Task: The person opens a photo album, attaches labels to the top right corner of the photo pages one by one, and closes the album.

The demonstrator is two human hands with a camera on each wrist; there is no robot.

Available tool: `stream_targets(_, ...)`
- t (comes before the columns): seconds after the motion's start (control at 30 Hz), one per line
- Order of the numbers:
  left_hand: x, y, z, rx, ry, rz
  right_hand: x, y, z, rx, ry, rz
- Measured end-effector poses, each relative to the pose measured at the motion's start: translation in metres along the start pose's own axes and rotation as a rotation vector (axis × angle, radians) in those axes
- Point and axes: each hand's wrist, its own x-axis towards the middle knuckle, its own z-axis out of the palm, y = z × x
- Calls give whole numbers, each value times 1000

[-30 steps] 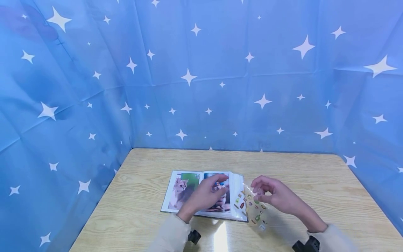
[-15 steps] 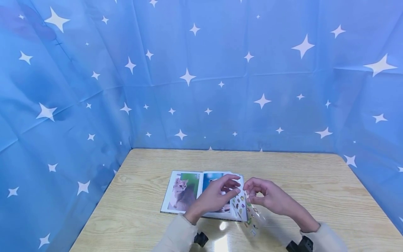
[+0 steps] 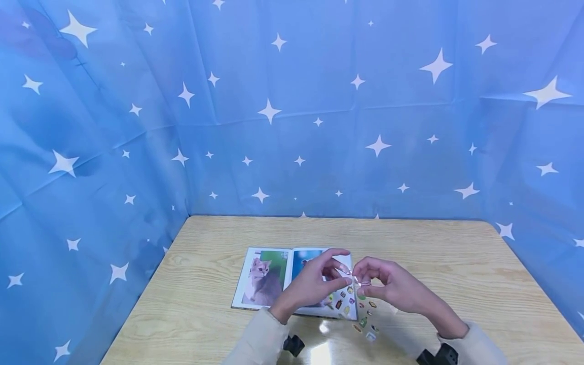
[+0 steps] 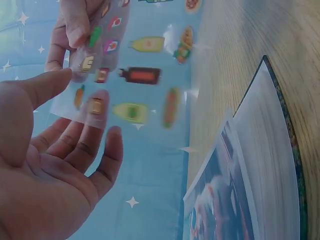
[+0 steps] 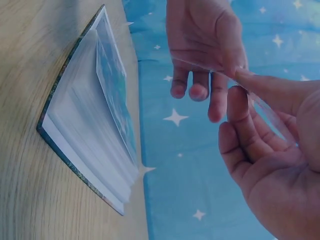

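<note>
A clear sticker sheet [image 3: 360, 310] with small coloured stickers hangs above the table's front edge. My right hand [image 3: 365, 285] pinches its top edge between thumb and forefinger. My left hand [image 3: 343, 271] meets it there: in the left wrist view the thumb touches the sticker sheet [image 4: 135, 75] at its edge and the fingers [image 4: 95, 107] lie behind it. An open photo album [image 3: 269, 276] with cat pictures lies on the table under the left hand. In the right wrist view my right hand [image 5: 237, 82] grips the thin sheet edge, and the album [image 5: 90, 130] shows its fanned pages.
The wooden table [image 3: 456, 263] stretches bare to the right and behind the album. Blue star-patterned cloth [image 3: 292, 111] walls it in at the back and on both sides.
My left hand has lifted off the album page and moved right to the sticker sheet. The right hand has shifted the sheet slightly left, toward it.
</note>
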Motion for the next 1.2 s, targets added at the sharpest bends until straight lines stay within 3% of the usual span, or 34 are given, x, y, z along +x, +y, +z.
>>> stream_targets(0.27, 0, 1, -2, -139, -39, -19, 2, 1, 1, 31, -5, -9)
stream_targets(0.73, -1, 1, -5, -268, -96, -27, 1, 1, 4, -107, 85, 34)
stream_targets(1.2, -3, 3, -7, -305, -72, -64, -1, 10, 6, -178, 151, -94)
